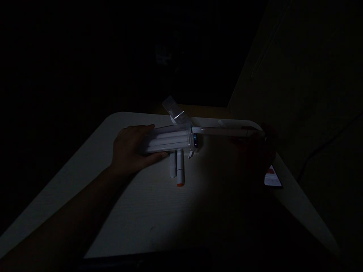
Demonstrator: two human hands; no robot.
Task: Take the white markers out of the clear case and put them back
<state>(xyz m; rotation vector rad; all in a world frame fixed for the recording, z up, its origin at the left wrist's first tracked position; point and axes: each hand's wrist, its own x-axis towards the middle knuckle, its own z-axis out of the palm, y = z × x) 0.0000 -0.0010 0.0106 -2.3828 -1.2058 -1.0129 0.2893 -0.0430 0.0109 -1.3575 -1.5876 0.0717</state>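
Head view: note clear case (164, 131) of white sticks (172, 143) over bench (138, 204), left end gripped by left hand (129, 147). Treat as probably light, stiff, slippery; grasp around sides. At mouth, see pale rod (224, 131), right end held by shadowed right hand (253, 147). Nearby, orange-tipped marker (180, 170).

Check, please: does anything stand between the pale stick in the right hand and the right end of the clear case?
Nothing visible does. The pale stick reaches the upper right edge of the clear case; whether they touch is unclear. A blue piece sits just below its tip, not between.
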